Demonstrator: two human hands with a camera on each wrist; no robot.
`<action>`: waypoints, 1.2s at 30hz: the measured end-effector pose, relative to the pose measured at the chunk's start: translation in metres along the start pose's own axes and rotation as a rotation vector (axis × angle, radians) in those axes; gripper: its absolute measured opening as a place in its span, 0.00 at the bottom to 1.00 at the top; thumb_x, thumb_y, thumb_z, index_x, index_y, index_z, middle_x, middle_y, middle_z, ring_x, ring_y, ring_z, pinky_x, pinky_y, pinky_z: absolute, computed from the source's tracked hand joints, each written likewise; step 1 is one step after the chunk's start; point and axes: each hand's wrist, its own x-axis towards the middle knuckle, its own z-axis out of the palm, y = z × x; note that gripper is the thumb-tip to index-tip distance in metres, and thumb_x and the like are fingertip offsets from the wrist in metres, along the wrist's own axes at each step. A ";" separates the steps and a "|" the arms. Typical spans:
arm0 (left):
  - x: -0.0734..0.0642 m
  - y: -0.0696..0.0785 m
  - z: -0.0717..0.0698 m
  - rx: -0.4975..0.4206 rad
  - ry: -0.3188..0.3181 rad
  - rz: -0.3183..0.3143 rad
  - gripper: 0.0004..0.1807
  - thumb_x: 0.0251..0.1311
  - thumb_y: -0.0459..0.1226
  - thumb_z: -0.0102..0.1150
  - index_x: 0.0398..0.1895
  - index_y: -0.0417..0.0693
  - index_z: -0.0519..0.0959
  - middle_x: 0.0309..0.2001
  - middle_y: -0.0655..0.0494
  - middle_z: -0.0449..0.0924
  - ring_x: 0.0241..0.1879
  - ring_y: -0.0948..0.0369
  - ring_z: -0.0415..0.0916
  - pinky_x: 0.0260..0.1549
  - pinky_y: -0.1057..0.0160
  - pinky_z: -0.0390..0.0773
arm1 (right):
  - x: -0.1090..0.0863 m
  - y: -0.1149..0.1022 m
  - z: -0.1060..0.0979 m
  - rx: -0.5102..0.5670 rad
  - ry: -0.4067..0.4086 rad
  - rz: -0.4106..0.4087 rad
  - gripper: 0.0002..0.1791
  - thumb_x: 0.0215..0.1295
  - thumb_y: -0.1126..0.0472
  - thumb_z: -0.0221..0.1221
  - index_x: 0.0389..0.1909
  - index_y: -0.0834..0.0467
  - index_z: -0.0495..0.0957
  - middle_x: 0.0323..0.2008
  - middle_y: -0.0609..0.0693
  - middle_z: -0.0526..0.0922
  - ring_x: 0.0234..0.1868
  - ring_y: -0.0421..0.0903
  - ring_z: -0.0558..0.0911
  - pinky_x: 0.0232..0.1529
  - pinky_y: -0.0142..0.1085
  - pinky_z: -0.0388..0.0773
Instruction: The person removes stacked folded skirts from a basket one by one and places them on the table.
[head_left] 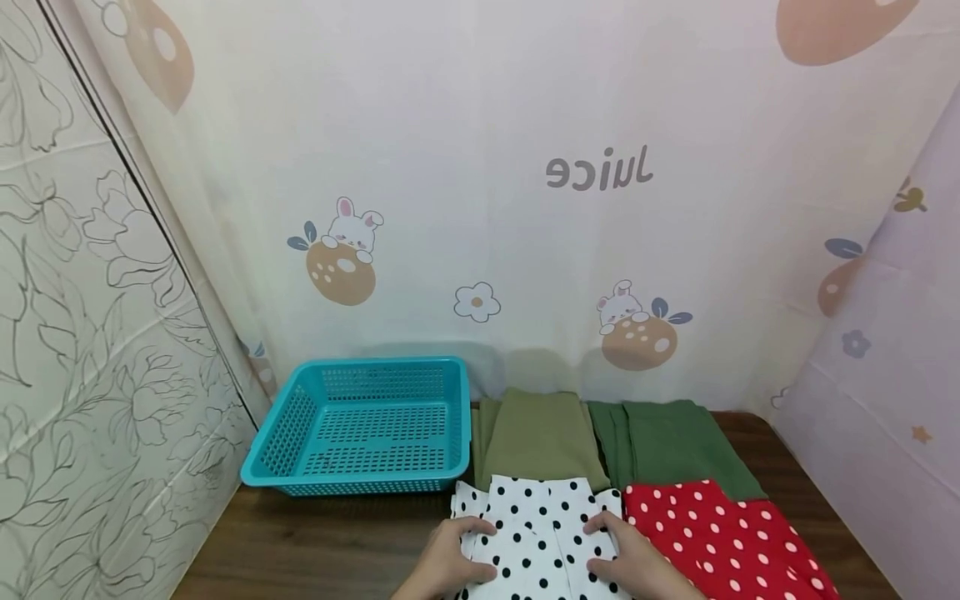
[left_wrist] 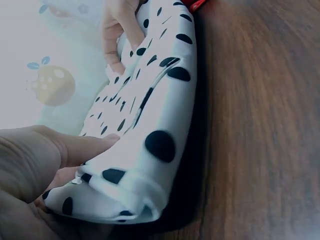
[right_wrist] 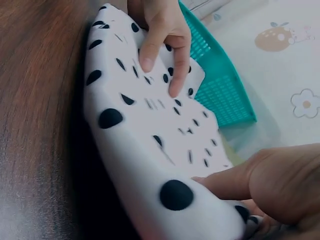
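A folded white cloth with black polka dots [head_left: 534, 546] lies at the front middle of the table. At its left side my left hand [head_left: 444, 560] grips the fabric; in the left wrist view the thumb of that hand [left_wrist: 30, 165] presses on top, while the other fingers are partly hidden at the side. My right hand [head_left: 637, 560] holds the opposite side, and the right wrist view has its thumb on top of the cloth [right_wrist: 150, 135], fingers tucked at the edge. Dark shadow runs under the cloth's rounded near fold in both wrist views.
A turquoise perforated basket [head_left: 360, 483] stands at the back left. Behind the dotted cloth lie a folded olive cloth [head_left: 542, 433] and a dark green one [head_left: 675, 446]. A red cloth with white dots [head_left: 720, 537] sits at the right. Patterned curtains [head_left: 480, 233] enclose the wooden table [head_left: 300, 542].
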 end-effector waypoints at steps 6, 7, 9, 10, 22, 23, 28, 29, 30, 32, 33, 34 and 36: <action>-0.001 0.000 0.002 0.036 -0.043 0.038 0.17 0.45 0.33 0.79 0.40 0.55 0.87 0.52 0.53 0.84 0.55 0.50 0.77 0.59 0.40 0.75 | -0.006 -0.002 -0.010 -0.124 -0.054 0.012 0.24 0.45 0.59 0.79 0.42 0.54 0.79 0.38 0.53 0.77 0.44 0.50 0.77 0.39 0.47 0.88; -0.001 -0.001 0.001 0.043 -0.043 0.054 0.17 0.45 0.33 0.79 0.41 0.55 0.87 0.51 0.53 0.85 0.55 0.51 0.77 0.59 0.43 0.76 | -0.005 -0.002 -0.010 -0.125 -0.056 0.017 0.24 0.45 0.59 0.79 0.42 0.54 0.79 0.38 0.53 0.77 0.44 0.51 0.77 0.39 0.47 0.88; -0.002 -0.002 0.000 0.046 -0.051 0.076 0.18 0.45 0.33 0.78 0.42 0.54 0.87 0.52 0.53 0.85 0.56 0.50 0.78 0.58 0.45 0.77 | -0.005 -0.004 -0.009 -0.113 -0.065 0.019 0.24 0.46 0.59 0.79 0.43 0.54 0.79 0.38 0.53 0.77 0.45 0.51 0.77 0.40 0.47 0.88; -0.002 -0.002 -0.001 0.049 -0.058 0.083 0.18 0.46 0.33 0.77 0.42 0.54 0.87 0.52 0.53 0.85 0.57 0.50 0.78 0.59 0.46 0.77 | -0.004 -0.005 -0.008 -0.107 -0.067 0.019 0.24 0.47 0.59 0.79 0.44 0.55 0.79 0.38 0.53 0.77 0.45 0.51 0.77 0.41 0.47 0.88; 0.003 0.000 -0.036 0.127 0.134 0.104 0.19 0.57 0.37 0.72 0.53 0.47 0.85 0.55 0.42 0.80 0.55 0.44 0.77 0.51 0.40 0.79 | 0.002 -0.018 -0.032 0.000 0.023 -0.094 0.23 0.59 0.57 0.73 0.53 0.61 0.80 0.47 0.55 0.81 0.50 0.53 0.78 0.45 0.51 0.85; 0.003 0.000 -0.039 0.135 0.138 0.108 0.19 0.58 0.36 0.71 0.54 0.46 0.85 0.56 0.41 0.80 0.54 0.44 0.78 0.50 0.42 0.80 | 0.002 -0.018 -0.034 0.007 0.027 -0.097 0.23 0.59 0.57 0.73 0.53 0.61 0.80 0.48 0.55 0.81 0.50 0.52 0.79 0.46 0.51 0.85; 0.003 0.008 -0.051 0.194 0.121 0.120 0.24 0.62 0.38 0.68 0.60 0.40 0.80 0.58 0.38 0.79 0.56 0.42 0.77 0.49 0.42 0.80 | 0.007 -0.021 -0.048 -0.001 0.050 -0.159 0.24 0.61 0.58 0.71 0.55 0.64 0.79 0.49 0.55 0.82 0.49 0.51 0.80 0.45 0.50 0.85; 0.003 0.011 -0.054 0.207 0.110 0.119 0.25 0.62 0.38 0.68 0.62 0.39 0.79 0.60 0.37 0.78 0.58 0.40 0.76 0.52 0.39 0.79 | 0.008 -0.022 -0.052 -0.010 0.058 -0.177 0.24 0.62 0.58 0.71 0.56 0.64 0.79 0.49 0.56 0.82 0.50 0.51 0.80 0.45 0.50 0.84; 0.002 0.014 -0.056 0.224 0.098 0.117 0.27 0.63 0.39 0.68 0.63 0.38 0.78 0.62 0.36 0.77 0.61 0.38 0.74 0.55 0.36 0.77 | 0.009 -0.023 -0.056 -0.019 0.065 -0.196 0.24 0.63 0.58 0.70 0.56 0.65 0.78 0.50 0.57 0.82 0.50 0.51 0.80 0.46 0.51 0.84; -0.001 0.022 -0.062 0.257 0.056 0.124 0.29 0.64 0.40 0.67 0.66 0.36 0.76 0.65 0.36 0.75 0.67 0.36 0.70 0.61 0.33 0.73 | 0.013 -0.027 -0.063 -0.023 0.072 -0.222 0.24 0.64 0.60 0.69 0.58 0.66 0.78 0.49 0.58 0.81 0.48 0.51 0.80 0.44 0.50 0.84; -0.004 0.026 -0.066 0.267 0.025 0.136 0.29 0.65 0.40 0.67 0.66 0.36 0.75 0.65 0.36 0.75 0.67 0.36 0.70 0.61 0.33 0.73 | 0.014 -0.029 -0.067 -0.023 0.071 -0.234 0.24 0.65 0.60 0.69 0.59 0.66 0.77 0.49 0.59 0.81 0.46 0.51 0.80 0.43 0.48 0.84; -0.008 0.030 -0.070 0.275 -0.008 0.157 0.29 0.65 0.41 0.66 0.66 0.37 0.76 0.65 0.38 0.76 0.67 0.38 0.70 0.61 0.35 0.74 | 0.016 -0.030 -0.070 -0.029 0.072 -0.251 0.24 0.66 0.60 0.68 0.59 0.66 0.77 0.50 0.61 0.81 0.46 0.51 0.80 0.42 0.47 0.83; -0.015 0.040 -0.080 0.271 -0.077 0.223 0.27 0.66 0.42 0.66 0.65 0.40 0.78 0.63 0.43 0.79 0.65 0.44 0.75 0.59 0.43 0.79 | 0.019 -0.033 -0.077 -0.047 0.088 -0.267 0.24 0.67 0.58 0.67 0.60 0.65 0.77 0.53 0.62 0.80 0.45 0.51 0.80 0.39 0.45 0.82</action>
